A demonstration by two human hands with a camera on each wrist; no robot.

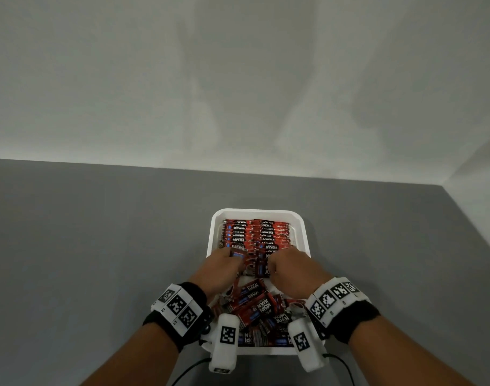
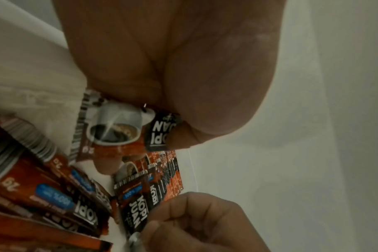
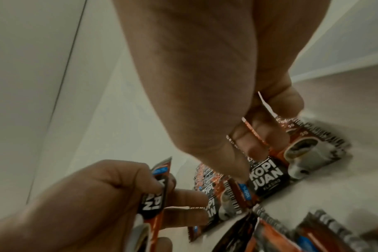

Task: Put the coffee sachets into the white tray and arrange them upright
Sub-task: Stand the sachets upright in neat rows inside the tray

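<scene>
Nearest in the white tray (image 1: 301, 221) lies a loose heap of sachets (image 1: 262, 310), flat and crossing one another. Just beyond it, mid-tray, both hands work side by side. The left hand (image 1: 223, 270) pinches one sachet (image 2: 119, 129) between thumb and fingers. The right hand (image 1: 292, 270) has its fingers curled round another sachet (image 3: 268, 177), held near the left one. Beyond the hands, at the far end, stand two packed rows (image 1: 255, 232) of sachets on edge, left and right.

The step in hand looks like standing fresh sachets at the near end of those rows, with much of the heap still to go. Next, each held sachet likely needs turning on edge and pressing against the last one so the rows do not topple.

The tray sits on a grey table (image 1: 85, 246); behind it, a plain white wall (image 1: 238, 79).
</scene>
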